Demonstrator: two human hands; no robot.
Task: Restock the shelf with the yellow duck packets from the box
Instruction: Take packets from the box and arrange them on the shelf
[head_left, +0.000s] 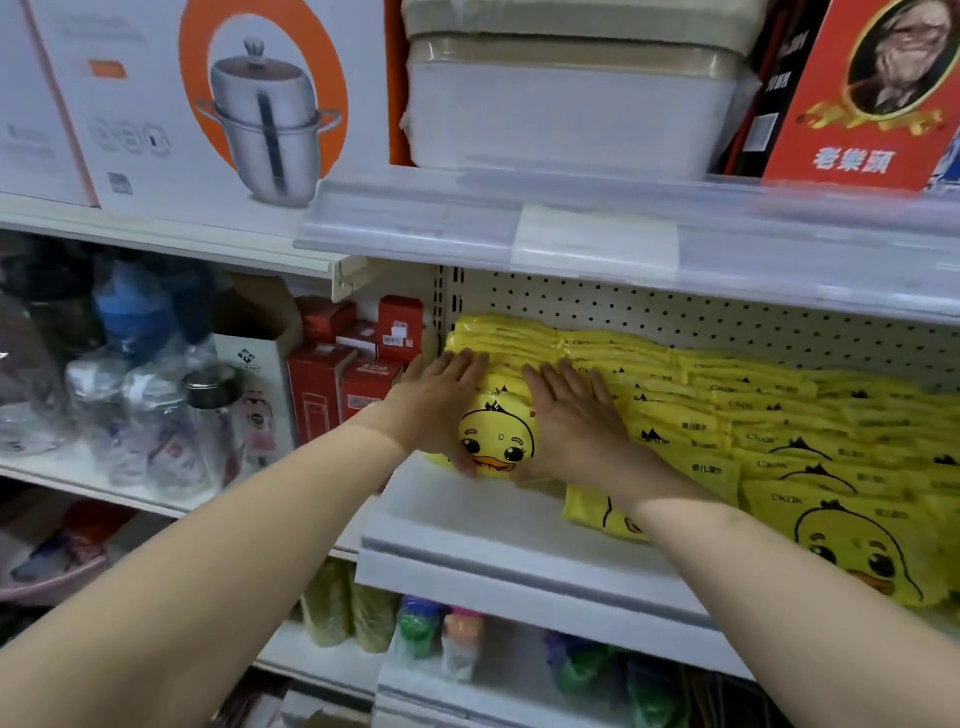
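- Two hands on the job: left hand and right hand lie flat, fingers straight, pressing either side of the front packet. Neither is clenched, and I see no pinch.
- Packet stands at the left end of the yellow row on the shelf, duck face out, touching the ones behind.
- Handling, I'd judge: light, soft, puffy, with slick film that squashes rather than breaks.
- Best hold looks like the two side edges, palms squeezing inward, so nothing fans out or slides forward.
- Box is not in view.
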